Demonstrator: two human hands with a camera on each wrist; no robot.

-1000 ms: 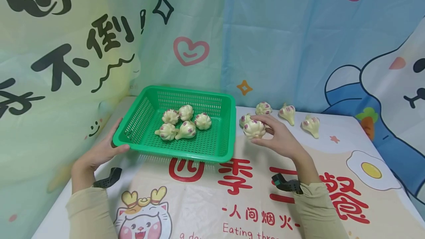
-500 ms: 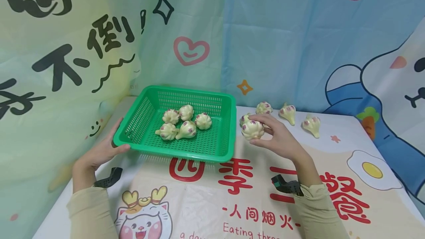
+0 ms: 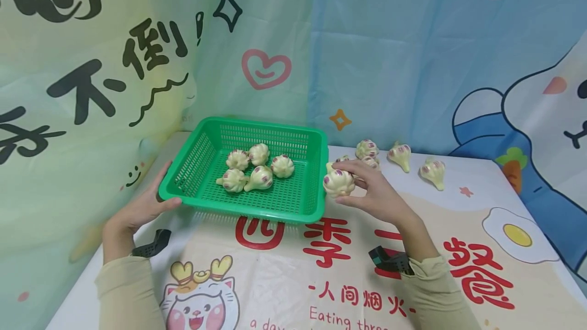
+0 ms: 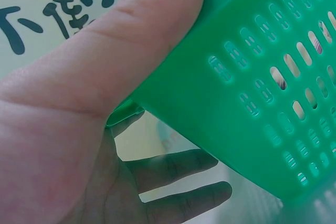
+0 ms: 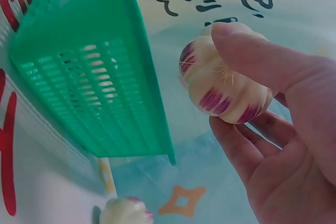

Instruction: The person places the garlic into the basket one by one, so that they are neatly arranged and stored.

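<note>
In the head view my right hand [image 3: 378,192] pinches a garlic bulb [image 3: 338,183], white with purple streaks, beside the right end of a green plastic basket [image 3: 247,211]. The right wrist view shows the thumb on the root side of that bulb [image 5: 220,87] and fingertips beneath it, level with the basket's wall [image 5: 100,77]. My left hand [image 3: 142,208] holds the basket's left front corner. Close up, its thumb [image 4: 142,30] lies over the rim, while the other fingers stretch underneath. Several garlic bulbs [image 3: 260,178] lie inside the basket.
More garlic bulbs [image 3: 400,157] lie on the table behind and right of my right hand, some partly covered by it. A printed cloth [image 3: 357,248] covers the table. Printed curtains [image 3: 376,65] hang close behind and at the left.
My right hand has moved left with its garlic bulb, up to the basket's right edge, uncovering more of the bulbs behind. The left hand stays on the basket corner.
</note>
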